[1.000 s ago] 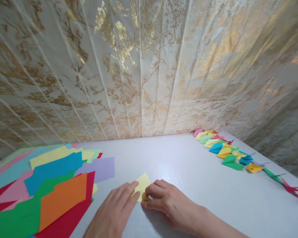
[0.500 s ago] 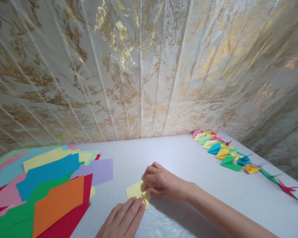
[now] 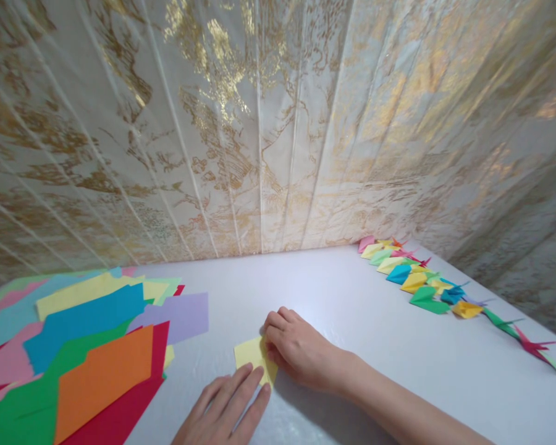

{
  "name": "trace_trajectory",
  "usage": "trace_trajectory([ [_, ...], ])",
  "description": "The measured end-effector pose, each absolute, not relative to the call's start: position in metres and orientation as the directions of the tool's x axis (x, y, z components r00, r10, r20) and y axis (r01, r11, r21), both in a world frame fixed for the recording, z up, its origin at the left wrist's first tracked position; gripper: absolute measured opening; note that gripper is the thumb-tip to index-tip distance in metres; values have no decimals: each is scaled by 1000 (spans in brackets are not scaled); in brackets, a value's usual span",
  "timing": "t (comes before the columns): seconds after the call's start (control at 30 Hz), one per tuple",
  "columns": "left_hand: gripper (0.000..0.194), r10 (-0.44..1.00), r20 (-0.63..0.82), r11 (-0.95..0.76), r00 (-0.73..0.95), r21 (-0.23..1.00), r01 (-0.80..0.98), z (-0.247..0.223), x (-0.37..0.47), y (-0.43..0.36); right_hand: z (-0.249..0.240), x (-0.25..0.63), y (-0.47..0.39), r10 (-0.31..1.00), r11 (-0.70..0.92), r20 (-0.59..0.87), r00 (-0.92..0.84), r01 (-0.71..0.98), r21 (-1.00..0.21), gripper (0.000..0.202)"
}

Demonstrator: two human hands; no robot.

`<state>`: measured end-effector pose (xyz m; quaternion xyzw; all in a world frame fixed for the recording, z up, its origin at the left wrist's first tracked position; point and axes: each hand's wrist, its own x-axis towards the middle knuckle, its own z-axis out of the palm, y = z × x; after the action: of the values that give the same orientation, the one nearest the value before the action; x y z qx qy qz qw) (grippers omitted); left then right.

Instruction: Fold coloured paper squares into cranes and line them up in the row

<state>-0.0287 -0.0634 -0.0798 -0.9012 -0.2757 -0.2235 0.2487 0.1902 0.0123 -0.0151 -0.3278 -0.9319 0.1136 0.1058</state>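
Observation:
A small folded sheet of pale yellow paper (image 3: 250, 353) lies on the white table, with crease lines across it. My left hand (image 3: 225, 398) rests over its near edge, fingers stretched out and a little spread. At the paper's right side is my right hand (image 3: 291, 346), its fingers curled in and closed on the sheet's edge. The thumb tip and part of the paper are hidden under this hand.
Loose coloured sheets overlap at the left, among them an orange sheet (image 3: 106, 377), a blue sheet (image 3: 88, 318) and a lilac sheet (image 3: 185, 316). Folded paper cranes (image 3: 429, 299) line the right edge of the white table (image 3: 333, 290). A gold-patterned curtain (image 3: 259, 154) hangs behind.
My right hand has curled further and come down over the paper's right part, where a raised fold showed before. The fingers of my left hand have spread slightly apart.

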Motion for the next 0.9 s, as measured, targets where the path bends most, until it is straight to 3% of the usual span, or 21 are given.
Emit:
trace_trajectory([
  [0.23, 47, 420, 508, -721, 753, -317, 616, -80, -29, -65, -18, 189, 9, 637, 765, 134, -759, 602, -231, 9],
  [0.5, 38, 455, 419, -735, 786, -322, 597, -37, -24, -68, -19, 187, 9, 651, 755, 116, -750, 625, -198, 8],
  [0.73, 32, 447, 398, -720, 801, -372, 586, -37, -26, -67, -25, 189, 10, 654, 752, 151, -741, 618, -229, 8],
  [0.9, 35, 463, 399, -732, 791, -332, 596, -37, -26, -67, -26, 191, 9, 645, 760, 205, -736, 592, -267, 9],
])
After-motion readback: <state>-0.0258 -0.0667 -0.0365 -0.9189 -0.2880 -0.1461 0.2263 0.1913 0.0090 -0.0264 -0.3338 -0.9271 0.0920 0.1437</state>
